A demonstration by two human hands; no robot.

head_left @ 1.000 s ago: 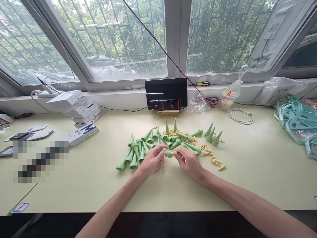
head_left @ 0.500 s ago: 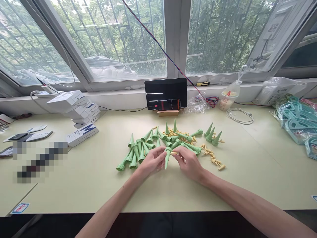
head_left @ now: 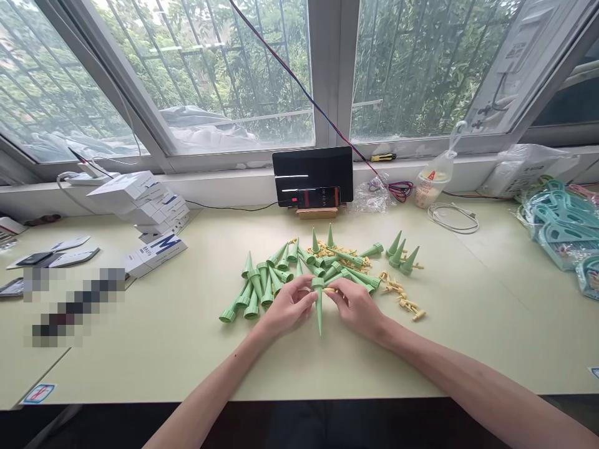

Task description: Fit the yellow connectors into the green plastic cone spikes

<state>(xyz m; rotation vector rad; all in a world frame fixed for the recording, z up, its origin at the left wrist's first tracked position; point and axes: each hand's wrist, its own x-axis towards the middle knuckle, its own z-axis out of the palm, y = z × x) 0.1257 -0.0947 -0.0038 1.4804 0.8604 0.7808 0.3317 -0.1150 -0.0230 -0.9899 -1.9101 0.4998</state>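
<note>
My left hand (head_left: 286,307) pinches the wide end of a long green plastic cone (head_left: 319,308), whose tip points toward me. My right hand (head_left: 356,304) is closed on a small yellow peg (head_left: 329,289) held against the cone's wide end. Behind both hands lies a heap of green cones (head_left: 299,269) mixed with small yellow pegs (head_left: 403,298) on the pale green table (head_left: 196,337). Three cones (head_left: 402,254) stand upright at the heap's right.
A dark tablet (head_left: 312,173) with a phone (head_left: 319,197) in front stands at the windowsill. White boxes (head_left: 145,215) are stacked at the left, teal plastic parts (head_left: 561,226) at the right. A white cable (head_left: 453,219) and a bagged cup (head_left: 431,182) lie behind.
The green cone has turned from lying sideways between my hands to pointing tip-down toward me. The hands have stayed in place.
</note>
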